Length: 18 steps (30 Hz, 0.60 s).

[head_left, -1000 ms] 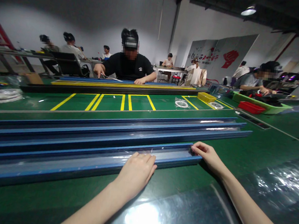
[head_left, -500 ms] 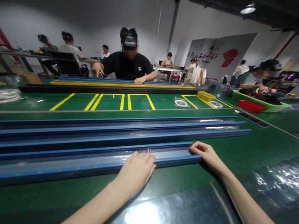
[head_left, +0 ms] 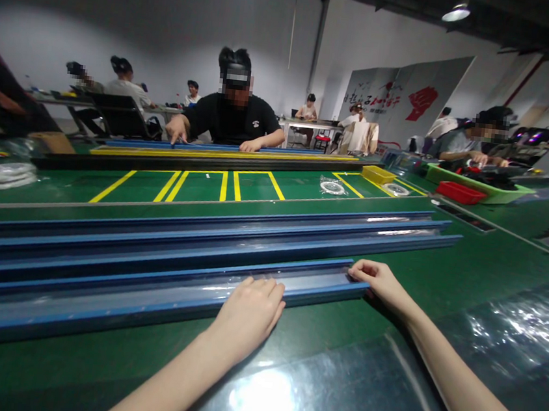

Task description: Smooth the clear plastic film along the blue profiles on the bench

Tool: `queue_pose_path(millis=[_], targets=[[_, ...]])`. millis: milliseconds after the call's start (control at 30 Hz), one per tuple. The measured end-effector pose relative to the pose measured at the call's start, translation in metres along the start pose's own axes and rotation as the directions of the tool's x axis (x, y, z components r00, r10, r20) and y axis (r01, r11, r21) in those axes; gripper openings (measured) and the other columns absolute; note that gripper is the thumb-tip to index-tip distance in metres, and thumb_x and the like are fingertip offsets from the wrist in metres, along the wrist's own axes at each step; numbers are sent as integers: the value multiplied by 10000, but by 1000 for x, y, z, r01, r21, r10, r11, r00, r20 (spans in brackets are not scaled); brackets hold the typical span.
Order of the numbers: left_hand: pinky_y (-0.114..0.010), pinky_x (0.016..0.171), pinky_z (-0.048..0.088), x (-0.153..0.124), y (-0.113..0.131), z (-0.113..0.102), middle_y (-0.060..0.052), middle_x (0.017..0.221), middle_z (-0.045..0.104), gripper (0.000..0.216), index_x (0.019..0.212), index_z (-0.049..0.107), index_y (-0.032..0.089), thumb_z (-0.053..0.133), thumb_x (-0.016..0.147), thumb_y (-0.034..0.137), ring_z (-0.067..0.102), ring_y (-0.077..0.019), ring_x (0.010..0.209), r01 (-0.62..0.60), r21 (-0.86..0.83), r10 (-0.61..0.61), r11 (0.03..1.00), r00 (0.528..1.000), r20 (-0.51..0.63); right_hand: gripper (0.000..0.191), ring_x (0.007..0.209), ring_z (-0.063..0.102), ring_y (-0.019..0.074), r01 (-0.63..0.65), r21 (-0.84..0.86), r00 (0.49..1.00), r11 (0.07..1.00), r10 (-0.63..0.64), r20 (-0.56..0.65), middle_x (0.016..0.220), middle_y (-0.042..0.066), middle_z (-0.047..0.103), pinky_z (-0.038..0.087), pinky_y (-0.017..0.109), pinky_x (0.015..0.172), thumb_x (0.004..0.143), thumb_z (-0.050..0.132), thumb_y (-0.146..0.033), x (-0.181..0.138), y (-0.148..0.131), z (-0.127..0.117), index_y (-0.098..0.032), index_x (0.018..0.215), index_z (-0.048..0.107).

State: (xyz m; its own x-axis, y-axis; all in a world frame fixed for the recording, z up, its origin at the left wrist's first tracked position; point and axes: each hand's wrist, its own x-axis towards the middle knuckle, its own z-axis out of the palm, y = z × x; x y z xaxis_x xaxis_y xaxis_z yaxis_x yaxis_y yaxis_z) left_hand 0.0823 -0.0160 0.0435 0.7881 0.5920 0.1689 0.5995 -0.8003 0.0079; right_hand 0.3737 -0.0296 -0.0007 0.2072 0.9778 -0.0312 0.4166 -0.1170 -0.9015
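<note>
In front of me lies the nearest long blue channel point(head_left: 156, 307), with a clear plastic strip point(head_left: 318, 279) lying along its inside. My left hand point(head_left: 251, 311) rests over the channel's near wall, its fingers curled into the trough and their tips hidden. At the channel's right end, my right hand point(head_left: 375, 283) is closed, thumb and fingers pinched at the end of the strip. The exact pinch is partly covered by the fingers. Two more blue channels point(head_left: 270, 243) lie side by side just beyond.
Large clear plastic sheets point(head_left: 333, 395) cover the green table point(head_left: 490, 254) near me. Across it, a person in black point(head_left: 234, 119) works at yellow and black bars point(head_left: 220, 160). A red tray point(head_left: 461, 193) and a green basket point(head_left: 501, 198) stand at the right.
My hands and the near channel stay almost still. The opposite person's hand has shifted slightly left, and another person's arm now shows at the far left edge.
</note>
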Motion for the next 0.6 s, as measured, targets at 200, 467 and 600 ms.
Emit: queue_pose_path(millis=[200, 467, 600], targets=[[-354, 713, 415, 0, 0, 1, -58, 861, 598, 205, 919, 521, 159, 335, 846, 208, 555, -208, 805, 4, 5, -4, 1000, 1000, 9, 298, 366, 346, 43, 25, -2, 1000, 1000, -25, 2, 520, -47, 467, 267, 192, 332, 653, 581, -452, 0, 0, 1, -164, 613, 517], [-360, 725, 417, 1, -1, 2, -57, 860, 599, 200, 910, 523, 156, 344, 845, 214, 556, -210, 812, 15, 2, -15, 1000, 1000, 4, 322, 352, 344, 49, 14, -12, 1000, 1000, -14, 5, 468, -63, 434, 266, 199, 336, 640, 588, -473, -2, -5, 2, -172, 581, 489], [-352, 707, 418, 0, -2, 2, -55, 845, 594, 193, 891, 525, 157, 347, 844, 213, 553, -206, 791, 10, 8, -10, 1000, 1000, 3, 338, 355, 341, 47, 15, -17, 1000, 1000, -15, -3, 447, -70, 417, 259, 197, 345, 630, 600, -482, -2, -6, 2, -174, 569, 476]])
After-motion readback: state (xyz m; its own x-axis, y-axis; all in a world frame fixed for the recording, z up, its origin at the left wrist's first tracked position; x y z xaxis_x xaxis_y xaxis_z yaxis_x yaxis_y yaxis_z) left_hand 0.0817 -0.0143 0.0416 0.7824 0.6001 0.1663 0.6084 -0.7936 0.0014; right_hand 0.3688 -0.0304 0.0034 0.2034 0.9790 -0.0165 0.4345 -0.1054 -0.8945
